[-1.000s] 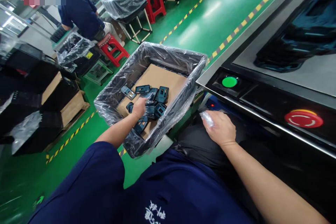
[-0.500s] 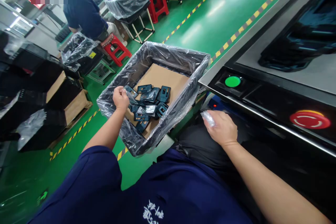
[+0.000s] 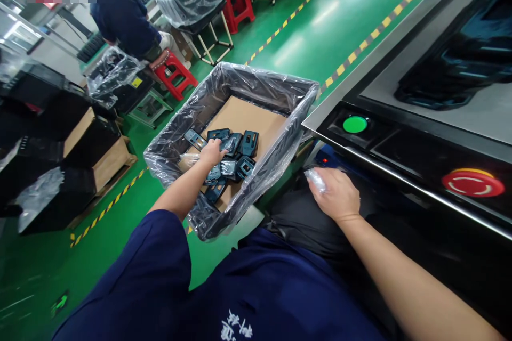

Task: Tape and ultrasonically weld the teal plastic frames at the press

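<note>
A plastic-lined cardboard box [image 3: 280, 88] stands on the green floor to my left, with several dark blue plastic parts [image 3: 240, 150] piled at its near end. My left hand [image 3: 211, 153] reaches down into the box and rests on the pile, fingers curled over a part; I cannot make out whether it grips one. My right hand [image 3: 335, 193] is closed over crumpled clear plastic film [image 3: 316, 179] above my lap, below the machine's front edge.
A machine console on my right carries a green button [image 3: 354, 124] and a red emergency stop [image 3: 473, 183]. A co-worker in blue [image 3: 124, 18] sits on a red stool [image 3: 174, 70] at the back left. Black boxes and cartons [image 3: 100, 154] stand at left.
My left hand, raised at the box's left rim half a second ago, has dropped back onto the pile of parts. My right hand has stayed put with the film.
</note>
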`<state>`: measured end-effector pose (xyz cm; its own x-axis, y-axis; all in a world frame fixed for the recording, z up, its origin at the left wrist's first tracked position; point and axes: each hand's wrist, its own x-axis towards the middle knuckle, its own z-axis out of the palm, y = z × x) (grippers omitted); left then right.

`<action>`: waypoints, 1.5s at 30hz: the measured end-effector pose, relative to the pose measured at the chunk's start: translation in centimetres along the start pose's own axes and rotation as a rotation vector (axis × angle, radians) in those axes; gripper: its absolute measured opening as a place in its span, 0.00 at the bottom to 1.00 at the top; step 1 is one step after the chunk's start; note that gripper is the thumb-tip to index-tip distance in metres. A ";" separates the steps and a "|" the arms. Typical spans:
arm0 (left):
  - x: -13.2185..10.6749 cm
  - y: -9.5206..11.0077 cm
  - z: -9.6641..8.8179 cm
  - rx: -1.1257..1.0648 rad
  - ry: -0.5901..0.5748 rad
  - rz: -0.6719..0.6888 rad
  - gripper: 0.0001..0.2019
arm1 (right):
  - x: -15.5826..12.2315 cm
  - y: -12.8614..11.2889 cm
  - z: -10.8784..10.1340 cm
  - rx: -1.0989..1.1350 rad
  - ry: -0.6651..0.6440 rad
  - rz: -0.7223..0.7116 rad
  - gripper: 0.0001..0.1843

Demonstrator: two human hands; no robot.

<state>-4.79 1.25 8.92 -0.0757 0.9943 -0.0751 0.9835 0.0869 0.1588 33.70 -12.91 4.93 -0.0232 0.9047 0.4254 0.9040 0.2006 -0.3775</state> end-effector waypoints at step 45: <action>-3.9 -0.1 1.1 0.217 -0.351 0.466 0.10 | 0.0 -0.2 -0.4 -0.007 0.019 0.009 0.15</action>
<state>-4.39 -2.70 8.13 0.3916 0.8420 -0.3711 0.9140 -0.4024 0.0517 33.71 -13.13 5.34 -0.0066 0.8993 0.4374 0.9069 0.1896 -0.3762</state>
